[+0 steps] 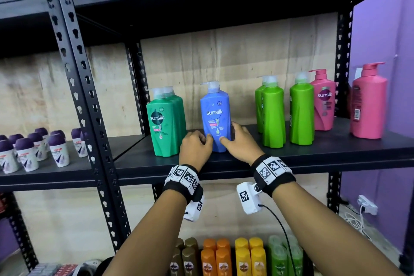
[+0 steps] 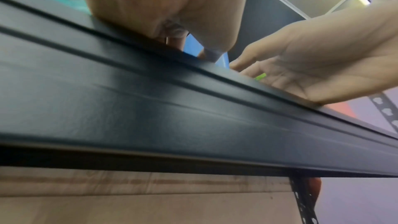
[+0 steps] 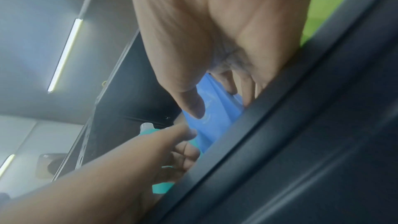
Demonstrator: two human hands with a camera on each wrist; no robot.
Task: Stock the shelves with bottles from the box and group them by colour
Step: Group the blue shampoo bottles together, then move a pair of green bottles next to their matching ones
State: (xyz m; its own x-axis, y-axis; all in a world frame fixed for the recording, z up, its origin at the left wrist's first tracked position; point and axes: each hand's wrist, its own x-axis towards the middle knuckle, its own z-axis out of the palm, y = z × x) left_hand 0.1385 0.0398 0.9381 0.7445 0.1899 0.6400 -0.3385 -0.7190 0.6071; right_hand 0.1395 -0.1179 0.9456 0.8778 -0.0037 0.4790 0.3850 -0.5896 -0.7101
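Observation:
A blue pump bottle (image 1: 215, 116) stands upright on the black shelf (image 1: 291, 159), between the teal-green bottles (image 1: 165, 121) and the lime-green bottles (image 1: 273, 116). My left hand (image 1: 205, 140) curls against its lower left side, thumb on the front. My right hand (image 1: 234, 138) grips its lower right side, thumb on the front. In the right wrist view the right hand (image 3: 215, 94) holds the blue bottle (image 3: 217, 122), with the left hand (image 3: 183, 144) beside it. The left wrist view shows my left hand (image 2: 183, 40) at the blue bottle (image 2: 224, 59) behind the shelf edge (image 2: 150, 100).
Two pink pump bottles (image 1: 324, 103) (image 1: 367, 105) stand at the shelf's right end by a purple wall (image 1: 385, 29). Purple-capped roll-ons (image 1: 33, 148) fill the left bay. Brown, orange, yellow and green bottles (image 1: 224, 257) line the lower shelf. Black slotted uprights (image 1: 89, 105) frame the bays.

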